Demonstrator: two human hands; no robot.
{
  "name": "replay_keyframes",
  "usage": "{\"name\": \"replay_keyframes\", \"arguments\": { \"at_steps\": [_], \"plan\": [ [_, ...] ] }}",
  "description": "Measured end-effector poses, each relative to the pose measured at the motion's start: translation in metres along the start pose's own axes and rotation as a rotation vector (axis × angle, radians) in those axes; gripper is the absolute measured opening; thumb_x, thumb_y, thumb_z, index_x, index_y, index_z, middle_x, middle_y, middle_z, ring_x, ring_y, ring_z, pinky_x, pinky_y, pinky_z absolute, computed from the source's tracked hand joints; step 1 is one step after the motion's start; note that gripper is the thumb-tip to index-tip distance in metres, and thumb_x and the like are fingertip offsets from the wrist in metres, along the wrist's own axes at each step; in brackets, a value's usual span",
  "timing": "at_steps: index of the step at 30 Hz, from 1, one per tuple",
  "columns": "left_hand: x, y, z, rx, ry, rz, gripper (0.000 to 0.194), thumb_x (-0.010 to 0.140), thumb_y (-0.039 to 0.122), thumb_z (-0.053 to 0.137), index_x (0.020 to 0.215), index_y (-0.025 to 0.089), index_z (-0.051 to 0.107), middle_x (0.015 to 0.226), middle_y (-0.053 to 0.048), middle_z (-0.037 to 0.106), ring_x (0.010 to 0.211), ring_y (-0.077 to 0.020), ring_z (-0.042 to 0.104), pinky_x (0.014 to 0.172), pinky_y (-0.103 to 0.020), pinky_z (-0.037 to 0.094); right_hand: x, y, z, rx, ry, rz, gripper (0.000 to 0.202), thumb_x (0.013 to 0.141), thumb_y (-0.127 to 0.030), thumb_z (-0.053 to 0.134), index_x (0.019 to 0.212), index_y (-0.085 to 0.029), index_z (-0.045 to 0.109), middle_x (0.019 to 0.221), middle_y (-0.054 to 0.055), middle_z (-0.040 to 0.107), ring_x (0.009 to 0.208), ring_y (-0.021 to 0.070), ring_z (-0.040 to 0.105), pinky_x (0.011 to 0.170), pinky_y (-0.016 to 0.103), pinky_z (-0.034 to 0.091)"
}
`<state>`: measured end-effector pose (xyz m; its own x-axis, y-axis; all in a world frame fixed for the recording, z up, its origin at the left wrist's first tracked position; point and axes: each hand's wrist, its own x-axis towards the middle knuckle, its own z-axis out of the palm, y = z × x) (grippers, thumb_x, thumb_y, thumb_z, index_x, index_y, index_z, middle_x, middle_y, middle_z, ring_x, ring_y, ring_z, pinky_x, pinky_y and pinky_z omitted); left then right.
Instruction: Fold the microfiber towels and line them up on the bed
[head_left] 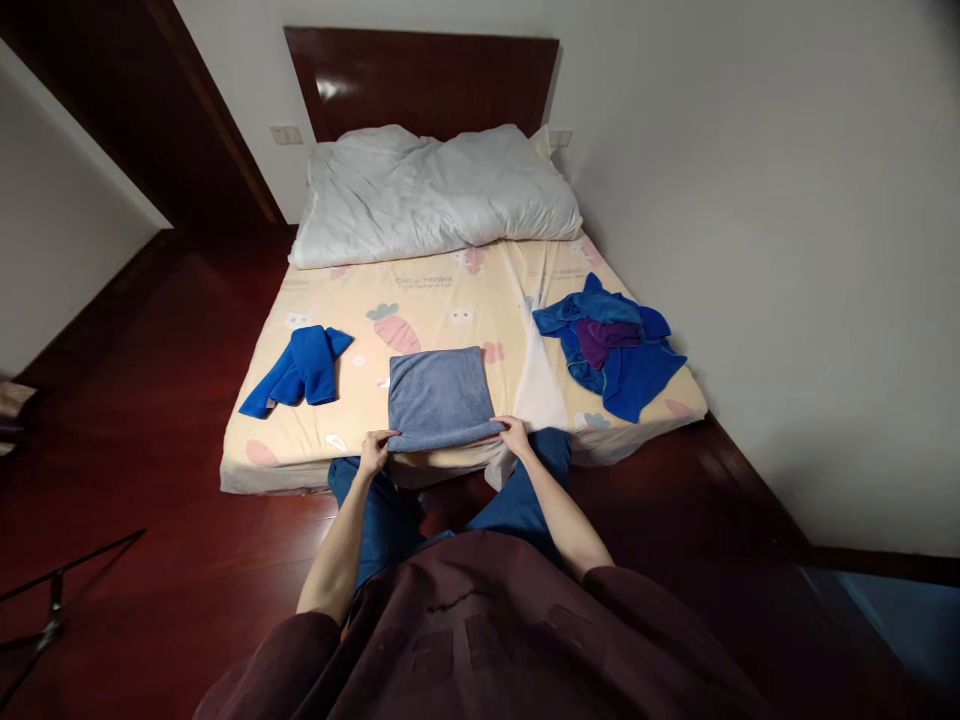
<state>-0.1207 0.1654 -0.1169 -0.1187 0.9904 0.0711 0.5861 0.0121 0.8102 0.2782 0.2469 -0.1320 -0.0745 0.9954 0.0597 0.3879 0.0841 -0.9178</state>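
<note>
Pinching both near corners of a fuzzy gray towel [439,388] with left hand [373,453] and right hand [514,437], rolled edge and all, near-middle on a carrot-print sheet [349,300]. Folded blue cloth [309,368] left, crumpled blue-purple pile [619,350] right. Farther: blurry "Cute" lettering [424,281], puffy white quilt [439,195].

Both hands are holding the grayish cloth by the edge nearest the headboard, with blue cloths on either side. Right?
Not quite: the head view shows the left hand and right hand holding the grayish cloth by the edge farthest from the headboard. Blue cloths do lie on either side.
</note>
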Motion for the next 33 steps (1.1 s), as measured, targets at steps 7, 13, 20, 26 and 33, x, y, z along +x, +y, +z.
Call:
{"name": "replay_keyframes", "arguments": {
  "at_steps": [7, 13, 20, 26, 33],
  "plan": [
    [0.002, -0.01, 0.01, -0.044, 0.083, -0.066, 0.044, 0.091, 0.054, 0.049, 0.076, 0.019, 0.071, 0.068, -0.005, 0.067, 0.071, -0.021, 0.064, 0.073, -0.033, 0.052, 0.005, 0.013, 0.006, 0.056, 0.062, 0.018, 0.035, 0.08, -0.051, 0.061, 0.063, -0.021, 0.06, 0.062, 0.003, 0.063, 0.062, 0.0197, 0.061, 0.062, 0.03, 0.053],
    [0.003, -0.016, 0.012, -0.066, 0.155, -0.107, 0.043, 0.087, 0.059, 0.055, 0.081, 0.019, 0.071, 0.078, -0.007, 0.07, 0.079, -0.0225, 0.064, 0.078, -0.034, 0.051, 0.008, 0.017, 0.011, 0.077, 0.108, 0.031, 0.05, 0.078, -0.069, 0.061, 0.068, -0.02, 0.062, 0.068, 0.005, 0.067, 0.066, 0.021, 0.062, 0.065, 0.031, 0.052],
    [0.004, -0.018, 0.014, -0.098, 0.179, -0.151, 0.04, 0.083, 0.057, 0.06, 0.077, 0.019, 0.07, 0.083, -0.009, 0.071, 0.081, -0.0231, 0.066, 0.083, -0.037, 0.053, 0.011, 0.025, 0.016, 0.082, 0.161, 0.067, 0.052, 0.075, -0.071, 0.064, 0.071, -0.02, 0.065, 0.072, 0.009, 0.072, 0.067, 0.0229, 0.065, 0.068, 0.035, 0.054],
    [0.004, -0.015, 0.014, -0.09, 0.184, -0.182, 0.034, 0.082, 0.052, 0.061, 0.079, 0.02, 0.07, 0.085, -0.008, 0.072, 0.082, -0.0227, 0.067, 0.083, -0.036, 0.054, 0.013, 0.028, 0.019, 0.084, 0.181, 0.098, 0.052, 0.071, -0.072, 0.065, 0.073, -0.02, 0.067, 0.076, 0.011, 0.074, 0.071, 0.0253, 0.069, 0.072, 0.037, 0.056],
    [0.003, -0.008, 0.017, -0.014, 0.221, -0.19, 0.027, 0.082, 0.047, 0.06, 0.075, 0.021, 0.064, 0.077, -0.007, 0.065, 0.074, -0.0235, 0.063, 0.079, -0.039, 0.054, 0.017, 0.025, 0.021, 0.066, 0.211, 0.137, 0.047, 0.07, -0.066, 0.071, 0.075, -0.02, 0.069, 0.077, 0.013, 0.076, 0.075, 0.028, 0.072, 0.074, 0.041, 0.059]
  ]
}}
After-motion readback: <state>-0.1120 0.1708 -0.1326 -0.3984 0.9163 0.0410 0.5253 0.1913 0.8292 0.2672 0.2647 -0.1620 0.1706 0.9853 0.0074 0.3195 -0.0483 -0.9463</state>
